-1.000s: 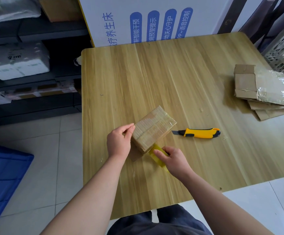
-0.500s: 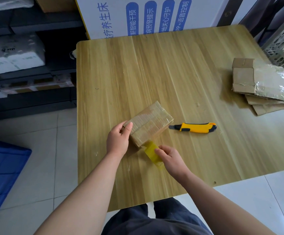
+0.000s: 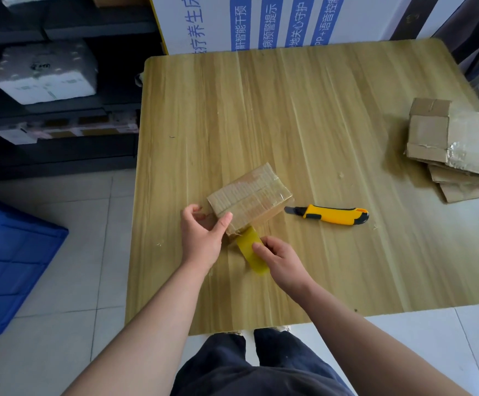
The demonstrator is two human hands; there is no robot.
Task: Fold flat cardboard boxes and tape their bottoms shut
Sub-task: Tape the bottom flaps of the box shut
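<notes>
Small cardboard box [image 3: 250, 198]: assembled, standing on the wooden table [image 3: 289, 110], slightly left of the frame's centre. Its upper face is covered in glossy clear tape.

Left hand [image 3: 201, 238]: at the box's left end. The thumb presses on the lower-left corner of the top face and the fingers are curled round the end wall, so the hand grips the box.

Right hand [image 3: 282, 260]: just below the box. The fingers are curled over a yellowish roll of tape [image 3: 245, 242], clamped on it. The roll is seen edge-on and its upper end meets the box's lower side. Whether a strip is already stuck there cannot be told.

Utility knife [image 3: 332, 215]: yellow and black, lying flat on the table just right of the box, blade end pointing at it, apart from both hands.

Flat cardboard boxes [image 3: 432, 138]: a loose stack at the right edge of the frame, well apart from the work. The top one is partly taped.

Surroundings: blue plastic crate [image 3: 9, 261] on the tiled floor at lower left. White foam box [image 3: 47, 72] on dark shelving at upper left.
</notes>
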